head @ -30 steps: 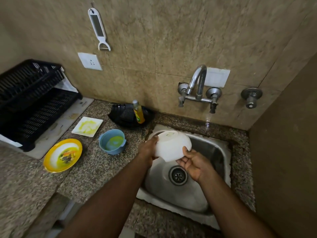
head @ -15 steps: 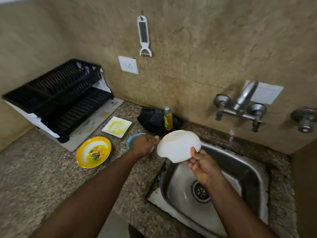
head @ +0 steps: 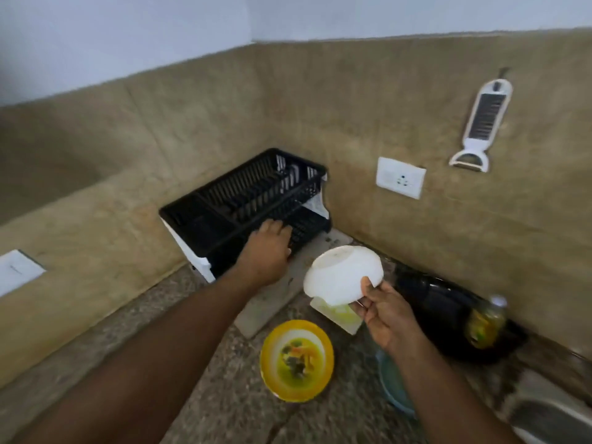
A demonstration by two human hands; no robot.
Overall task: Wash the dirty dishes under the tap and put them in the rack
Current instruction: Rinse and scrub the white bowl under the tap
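Observation:
My right hand (head: 384,312) pinches the rim of a white bowl (head: 339,274), held upside down above the counter, just right of the black two-tier dish rack (head: 243,193). My left hand (head: 266,248) stretches out to the rack's front edge, its fingers against the black grid and holding nothing. Dirty dishes lie on the counter below: a yellow plate (head: 296,360) with food scraps, a white square plate (head: 339,315) half hidden under the bowl, and a blue bowl (head: 392,386) partly behind my right forearm.
The rack stands on a pale mat (head: 272,302) in the counter's corner. A black tray (head: 442,312) with a soap bottle (head: 485,322) sits against the wall at right. The sink's corner (head: 544,418) shows at lower right. A socket (head: 400,177) and a peeler (head: 483,123) are on the wall.
My view swung left from the sink to the rack. My right hand carried the white bowl over the counter, while my left hand let go of it and reached the rack.

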